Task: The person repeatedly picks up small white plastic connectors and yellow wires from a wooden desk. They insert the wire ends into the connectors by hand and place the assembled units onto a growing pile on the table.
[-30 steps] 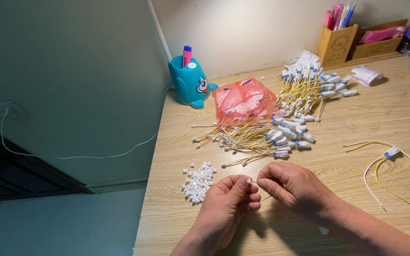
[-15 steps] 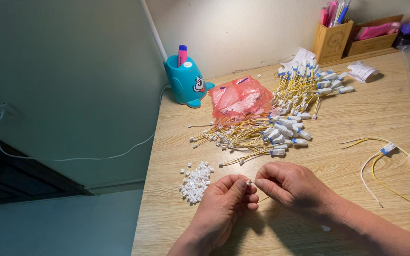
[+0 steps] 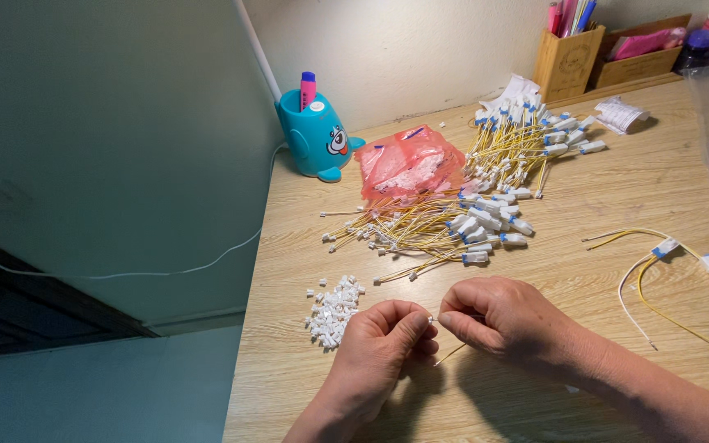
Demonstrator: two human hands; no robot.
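I see my left hand and right hand pinched shut, fingertips meeting on a thin yellow wire at the near edge of the wooden desk. Just left of the hands lies a heap of small white connectors. Beyond them sprawls a pile of yellow leads, a red plastic bag behind it, a teal pen holder farther left. Since a second ago the hands have barely shifted.
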